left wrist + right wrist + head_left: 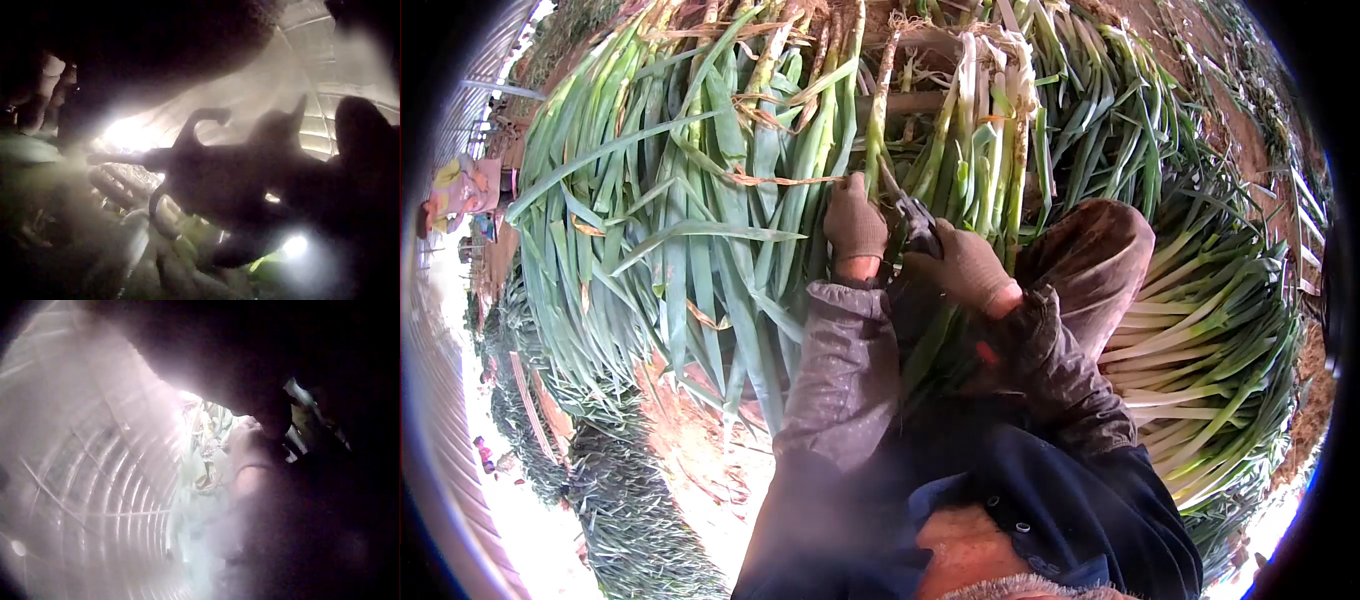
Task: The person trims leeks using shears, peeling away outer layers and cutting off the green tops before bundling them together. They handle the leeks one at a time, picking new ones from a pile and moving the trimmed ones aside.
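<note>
- Currently the big heap of leeks point(700, 200) fills the top of the head view, roots up and leaves hanging down. A second stack of leeks point(1200, 370) lies to the right, white shanks facing out.
- Both forearms are raised and bent in toward the heap's middle. The left sleeve point(840, 370) runs near-vertical and the right sleeve point(1050, 370) angles in from the right.
- The left hand point(855, 222), gloved, has its fingers curled round one stalk point(878, 110) in the heap and is pinning it.
- The right hand point(970, 268), gloved, is wrapped round the shears point(915, 218), just beside the left hand. The blades point up-left at that stalk.
- Step, my read: trimming, with the stalk held and the tool lined up to cut.
- Next move calls for steady left-hand tension, and the blades closing clear of the left fingers, which sit very close.
- Can't tell whether the blades are apart or closed. Both wrist views are backlit and mostly silhouette.
</note>
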`<state>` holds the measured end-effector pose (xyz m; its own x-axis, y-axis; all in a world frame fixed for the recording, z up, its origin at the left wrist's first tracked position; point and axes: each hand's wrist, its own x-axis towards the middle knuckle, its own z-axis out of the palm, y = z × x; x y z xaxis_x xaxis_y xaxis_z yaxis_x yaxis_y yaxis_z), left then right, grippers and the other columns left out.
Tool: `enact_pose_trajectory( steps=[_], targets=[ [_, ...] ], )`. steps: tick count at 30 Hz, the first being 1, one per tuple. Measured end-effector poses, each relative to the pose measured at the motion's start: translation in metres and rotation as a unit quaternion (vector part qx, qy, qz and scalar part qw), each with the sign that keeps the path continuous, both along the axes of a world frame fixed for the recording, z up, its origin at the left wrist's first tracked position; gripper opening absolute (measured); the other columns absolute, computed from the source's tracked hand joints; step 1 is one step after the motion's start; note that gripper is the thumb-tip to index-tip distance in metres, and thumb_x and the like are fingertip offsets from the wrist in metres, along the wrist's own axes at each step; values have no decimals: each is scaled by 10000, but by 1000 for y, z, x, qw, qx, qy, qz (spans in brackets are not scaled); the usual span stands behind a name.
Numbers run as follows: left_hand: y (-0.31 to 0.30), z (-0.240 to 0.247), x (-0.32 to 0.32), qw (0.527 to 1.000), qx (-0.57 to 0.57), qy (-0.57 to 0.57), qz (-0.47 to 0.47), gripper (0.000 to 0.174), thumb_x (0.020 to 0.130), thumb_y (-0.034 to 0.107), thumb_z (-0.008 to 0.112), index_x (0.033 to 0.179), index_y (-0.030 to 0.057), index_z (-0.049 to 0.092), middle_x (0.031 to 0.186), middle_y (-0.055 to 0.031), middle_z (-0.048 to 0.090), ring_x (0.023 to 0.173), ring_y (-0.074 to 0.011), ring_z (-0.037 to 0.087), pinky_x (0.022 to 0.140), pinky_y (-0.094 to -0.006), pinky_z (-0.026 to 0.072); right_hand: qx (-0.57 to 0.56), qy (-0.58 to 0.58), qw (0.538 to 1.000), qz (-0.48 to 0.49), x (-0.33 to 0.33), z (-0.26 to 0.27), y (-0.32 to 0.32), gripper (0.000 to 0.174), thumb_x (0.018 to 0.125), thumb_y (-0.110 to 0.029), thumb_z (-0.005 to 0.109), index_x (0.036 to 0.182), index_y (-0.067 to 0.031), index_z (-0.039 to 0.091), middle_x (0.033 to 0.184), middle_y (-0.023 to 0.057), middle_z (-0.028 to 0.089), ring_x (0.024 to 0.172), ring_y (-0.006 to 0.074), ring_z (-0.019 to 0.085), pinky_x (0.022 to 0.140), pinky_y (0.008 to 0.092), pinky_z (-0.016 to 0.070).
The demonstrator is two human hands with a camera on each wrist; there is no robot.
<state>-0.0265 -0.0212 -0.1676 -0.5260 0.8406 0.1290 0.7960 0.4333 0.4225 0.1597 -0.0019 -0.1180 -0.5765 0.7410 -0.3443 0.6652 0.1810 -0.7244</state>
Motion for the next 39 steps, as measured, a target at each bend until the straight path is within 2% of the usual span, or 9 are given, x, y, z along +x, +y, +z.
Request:
enact_pose_trajectory(
  steps=[4, 7, 18, 27, 30, 31, 35, 38, 39],
  targets=[
    [19, 6, -8, 991, -127, -20, 31, 406, 841, 180, 697, 1224, 71, 618, 1095, -214, 674, 986, -428, 651, 817, -523, 518, 38, -1, 999, -13, -17, -10, 26, 521, 848, -494, 720, 967, 1, 610, 895, 263, 673, 914, 466, 645, 781, 498, 503],
    [19, -2, -10, 996, -85, 17, 20, 260, 840, 156, 673, 1079, 85, 601, 1022, -179, 672, 936, -409, 676, 772, -505, 550, 28, 3, 999, -21, -30, -9, 47, 581, 852, -531, 702, 1023, 20, 640, 937, 274, 683, 946, 459, 650, 810, 489, 511],
    [32, -6, -7, 976, -205, 64, 28, 340, 809, 309, 753, 1055, 102, 643, 920, -149, 731, 843, -352, 724, 711, -463, 580, 45, 9, 998, -50, -62, -29, 121, 627, 797, -571, 694, 969, 31, 722, 917, 268, 704, 922, 421, 686, 841, 456, 531],
    [33, -23, -16, 980, -183, 79, -5, 416, 785, 320, 754, 1110, 86, 640, 997, -195, 714, 945, -363, 700, 775, -468, 564, 75, 2, 996, -39, -86, -48, 187, 690, 822, -609, 665, 1038, 44, 717, 1009, 277, 701, 982, 405, 685, 858, 432, 531],
    [37, -13, -20, 973, -228, -16, -13, 440, 756, 311, 757, 1120, 97, 636, 1051, -191, 703, 954, -380, 683, 798, -480, 548, 67, 0, 997, -40, -89, -46, 201, 701, 820, -610, 668, 1001, 66, 720, 988, 277, 704, 965, 409, 688, 844, 424, 533],
    [36, -18, -24, 977, -203, -41, -41, 438, 759, 326, 749, 1114, 94, 640, 1025, -193, 698, 943, -391, 678, 794, -496, 543, 79, -15, 996, -47, -92, -53, 208, 648, 821, -623, 658, 994, -3, 723, 869, 238, 698, 880, 362, 695, 772, 428, 519],
    [28, -40, -8, 983, -96, -57, -145, 401, 740, 348, 719, 1047, 99, 653, 937, -189, 680, 892, -413, 657, 788, -518, 535, -21, -2, 996, -89, -66, -38, 218, 646, 854, -633, 654, 1012, -11, 725, 840, 163, 698, 749, 249, 665, 728, 374, 523],
    [47, -9, 16, 954, -233, 4, -187, 298, 801, 312, 688, 1043, 139, 675, 986, -183, 695, 927, -410, 668, 789, -505, 542, 43, -28, 998, -39, -45, -66, 217, 557, 913, -558, 645, 971, -7, 711, 829, 143, 685, 741, 224, 647, 725, 390, 510],
    [57, -9, 13, 952, -248, 13, -180, 283, 822, 288, 675, 1067, 146, 675, 1000, -181, 697, 935, -408, 670, 789, -497, 545, -20, 49, 995, -85, -36, -30, 193, 548, 892, -538, 685, 971, 4, 699, 777, 125, 643, 715, 205, 612, 695, 394, 489]
  ],
)
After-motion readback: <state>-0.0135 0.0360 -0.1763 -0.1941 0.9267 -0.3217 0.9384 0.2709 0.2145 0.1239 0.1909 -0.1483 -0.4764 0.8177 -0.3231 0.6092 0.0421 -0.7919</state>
